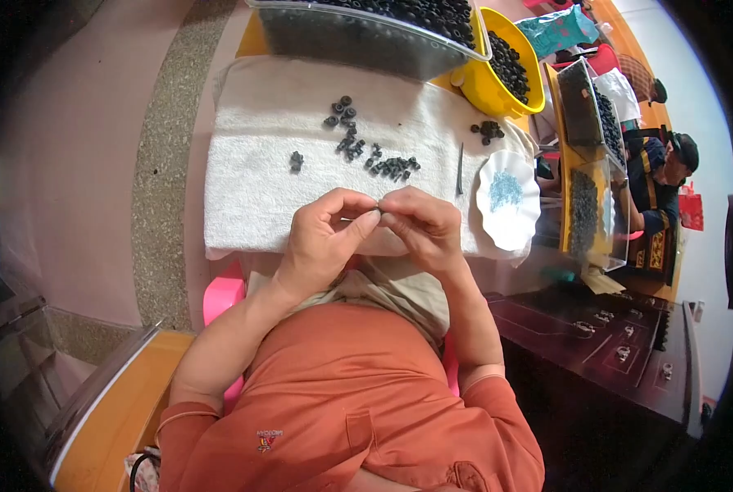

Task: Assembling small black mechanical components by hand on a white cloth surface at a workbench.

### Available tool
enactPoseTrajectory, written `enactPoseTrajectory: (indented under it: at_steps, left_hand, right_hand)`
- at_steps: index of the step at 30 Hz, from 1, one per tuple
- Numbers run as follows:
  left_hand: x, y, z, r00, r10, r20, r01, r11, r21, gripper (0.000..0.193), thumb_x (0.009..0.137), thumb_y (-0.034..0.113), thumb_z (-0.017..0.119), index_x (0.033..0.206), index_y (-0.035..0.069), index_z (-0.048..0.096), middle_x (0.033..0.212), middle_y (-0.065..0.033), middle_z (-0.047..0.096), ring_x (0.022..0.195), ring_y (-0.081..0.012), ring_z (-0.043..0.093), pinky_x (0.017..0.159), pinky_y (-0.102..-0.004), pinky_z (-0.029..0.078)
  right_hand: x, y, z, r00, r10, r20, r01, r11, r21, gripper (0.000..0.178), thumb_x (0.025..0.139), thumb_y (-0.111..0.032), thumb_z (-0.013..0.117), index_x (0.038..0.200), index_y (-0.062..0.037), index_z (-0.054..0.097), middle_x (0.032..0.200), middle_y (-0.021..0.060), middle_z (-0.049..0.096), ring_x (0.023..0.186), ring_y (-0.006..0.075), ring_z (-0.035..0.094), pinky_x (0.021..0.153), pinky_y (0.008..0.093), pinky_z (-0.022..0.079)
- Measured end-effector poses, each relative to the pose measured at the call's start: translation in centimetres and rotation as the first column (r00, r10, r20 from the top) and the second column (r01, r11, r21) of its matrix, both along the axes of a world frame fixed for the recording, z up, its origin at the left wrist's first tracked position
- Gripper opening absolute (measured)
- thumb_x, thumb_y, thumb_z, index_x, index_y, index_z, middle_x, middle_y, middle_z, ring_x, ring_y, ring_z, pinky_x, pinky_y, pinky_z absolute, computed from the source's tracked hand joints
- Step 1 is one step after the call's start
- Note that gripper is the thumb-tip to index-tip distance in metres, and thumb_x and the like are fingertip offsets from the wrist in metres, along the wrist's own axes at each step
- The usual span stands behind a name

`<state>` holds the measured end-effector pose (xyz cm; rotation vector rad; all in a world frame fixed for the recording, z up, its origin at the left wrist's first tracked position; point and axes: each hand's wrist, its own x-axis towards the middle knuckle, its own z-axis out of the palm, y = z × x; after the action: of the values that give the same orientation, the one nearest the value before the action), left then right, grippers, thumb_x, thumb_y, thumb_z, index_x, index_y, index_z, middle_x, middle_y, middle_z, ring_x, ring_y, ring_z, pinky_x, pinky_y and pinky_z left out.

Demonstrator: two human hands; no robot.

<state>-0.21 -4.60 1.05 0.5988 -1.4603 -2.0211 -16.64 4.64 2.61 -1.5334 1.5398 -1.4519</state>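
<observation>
black pinch-work over the white towel

you have both hands above the near part of the white towel [256, 107], fingertips meeting around a small dark piece [378, 206]. thumb and forefinger of your left hand [325, 228] pinch toward those of your right hand [425, 230]; which hand bears the piece, you cannot tell from this view.

going by the loose black beads [396, 168] around the towel's middle, the piece is probably light and hard, small enough to roll or slip from a slack pinch. take it by its sides, between the pads of thumb and forefinger, gently and squarely. how brittle it is can't be judged. the rounder black rings [346, 101] toward the towel's far side should be easier to grip by their rims. the blue bits [506, 190] in the scalloped white plate [510, 235], on the towel's right side, look finer and likely to scatter if knocked.

your fingers cover most of the piece, so its shape, any hole and any thread are hidden. the thin dark strip [460, 168] on the towel's right part is too slim to identify. beyond the towel's far edge, the clear bin [358, 53] is cut off by the view.
</observation>
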Motion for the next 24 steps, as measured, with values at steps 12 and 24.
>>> enactPoseTrajectory:
  at_steps: [12, 24]
  left_hand:
    - [0.2, -0.3, -0.6, 0.999, 0.053, 0.010, -0.054, 0.996, 0.074, 0.015, 0.092, 0.006, 0.065, 0.104, -0.003, 0.065, 0.091, -0.0043, 0.068, 0.080, -0.0096, 0.065, 0.074, -0.0235, 0.053]
    - [0.0, 0.5, -0.8, 1.000, 0.023, -0.006, -0.022, 0.985, 0.171, 0.021, 0.095, 0.010, 0.061, 0.113, 0.000, 0.066, 0.089, -0.0013, 0.063, 0.077, -0.0073, 0.062, 0.074, -0.0244, 0.056]
  right_hand:
    - [-0.9, 0.4, 0.3, 0.987, -0.054, -0.150, 0.070, 0.992, 0.105, 0.016, 0.084, 0.007, 0.064, 0.100, 0.0028, 0.066, 0.091, 0.0125, 0.067, 0.079, 0.0179, 0.066, 0.065, 0.0285, 0.051]
    - [-4.2, 0.7, -0.3, 0.688, -0.232, -0.687, 0.377, 0.924, 0.066, 0.012, 0.083, -0.004, 0.070, 0.095, -0.0040, 0.069, 0.092, 0.0114, 0.067, 0.072, 0.0282, 0.067, 0.064, 0.0349, 0.053]
